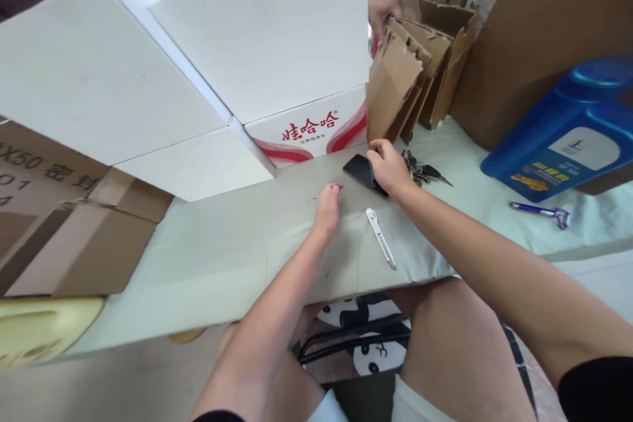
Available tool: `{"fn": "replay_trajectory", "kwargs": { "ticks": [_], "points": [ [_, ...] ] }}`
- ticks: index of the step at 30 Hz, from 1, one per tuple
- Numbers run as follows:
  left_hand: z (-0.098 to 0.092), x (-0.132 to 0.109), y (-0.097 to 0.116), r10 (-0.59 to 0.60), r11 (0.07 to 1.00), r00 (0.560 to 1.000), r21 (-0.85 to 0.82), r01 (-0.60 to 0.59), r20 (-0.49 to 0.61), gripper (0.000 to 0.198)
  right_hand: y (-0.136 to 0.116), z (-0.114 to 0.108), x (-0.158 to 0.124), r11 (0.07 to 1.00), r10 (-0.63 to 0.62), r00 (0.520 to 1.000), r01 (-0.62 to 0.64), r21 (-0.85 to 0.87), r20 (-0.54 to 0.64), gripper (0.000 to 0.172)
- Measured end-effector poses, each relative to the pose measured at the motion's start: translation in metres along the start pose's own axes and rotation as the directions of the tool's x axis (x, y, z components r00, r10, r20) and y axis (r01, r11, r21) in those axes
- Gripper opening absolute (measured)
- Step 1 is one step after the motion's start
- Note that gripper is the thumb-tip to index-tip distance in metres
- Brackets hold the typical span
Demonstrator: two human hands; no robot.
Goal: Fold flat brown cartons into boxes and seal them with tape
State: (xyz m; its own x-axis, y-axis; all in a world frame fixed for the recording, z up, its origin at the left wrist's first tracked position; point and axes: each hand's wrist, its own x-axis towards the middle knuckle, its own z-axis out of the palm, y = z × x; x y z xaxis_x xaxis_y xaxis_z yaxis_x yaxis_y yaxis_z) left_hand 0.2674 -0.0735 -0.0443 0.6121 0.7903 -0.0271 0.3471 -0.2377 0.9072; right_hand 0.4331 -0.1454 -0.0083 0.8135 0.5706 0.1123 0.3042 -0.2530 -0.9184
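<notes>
My left hand [327, 206] hovers just above the cloth-covered table, its fingers curled in; whatever they may hold is hidden. Over a black phone [364, 173] is my right hand [391, 170], fingers bent and closed near the corner of a white carton with red lettering [309, 134]. Nothing can be made out between those fingers. A white utility knife [380, 237] lies between my forearms. A bunch of keys [420, 170] rests beside my right wrist.
Another white carton [198, 165] stands left of the lettered one. Folded cardboard [398, 79] leans behind, with another person's hand [382, 12] on it. A blue bottle [558, 138] and a purple-handled peeler [537, 210] are at right. Brown boxes [99, 237] flank the table.
</notes>
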Motion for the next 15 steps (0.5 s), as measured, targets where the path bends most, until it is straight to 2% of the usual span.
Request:
{"fn": "replay_trajectory", "kwargs": {
  "ticks": [4,7,11,15],
  "points": [
    [-0.024,-0.013,-0.012,-0.021,1.000,0.998,0.001,0.021,-0.053,0.036,-0.009,0.023,-0.053,0.997,-0.071,0.987,0.069,0.019,0.146,0.044],
    [-0.045,-0.026,-0.022,-0.036,0.999,0.994,0.006,0.037,-0.100,0.039,-0.014,0.050,-0.099,0.987,-0.155,0.943,0.158,0.015,0.296,0.049],
    [-0.081,-0.044,-0.043,-0.067,0.997,0.981,0.036,0.075,-0.185,0.043,-0.025,0.099,-0.154,0.971,-0.236,0.864,0.229,0.070,0.444,0.051],
    [-0.131,-0.066,-0.072,-0.083,0.986,0.953,0.112,0.121,-0.292,0.041,-0.042,0.153,-0.196,0.956,-0.292,0.790,0.262,0.133,0.540,0.050]
  ]
}}
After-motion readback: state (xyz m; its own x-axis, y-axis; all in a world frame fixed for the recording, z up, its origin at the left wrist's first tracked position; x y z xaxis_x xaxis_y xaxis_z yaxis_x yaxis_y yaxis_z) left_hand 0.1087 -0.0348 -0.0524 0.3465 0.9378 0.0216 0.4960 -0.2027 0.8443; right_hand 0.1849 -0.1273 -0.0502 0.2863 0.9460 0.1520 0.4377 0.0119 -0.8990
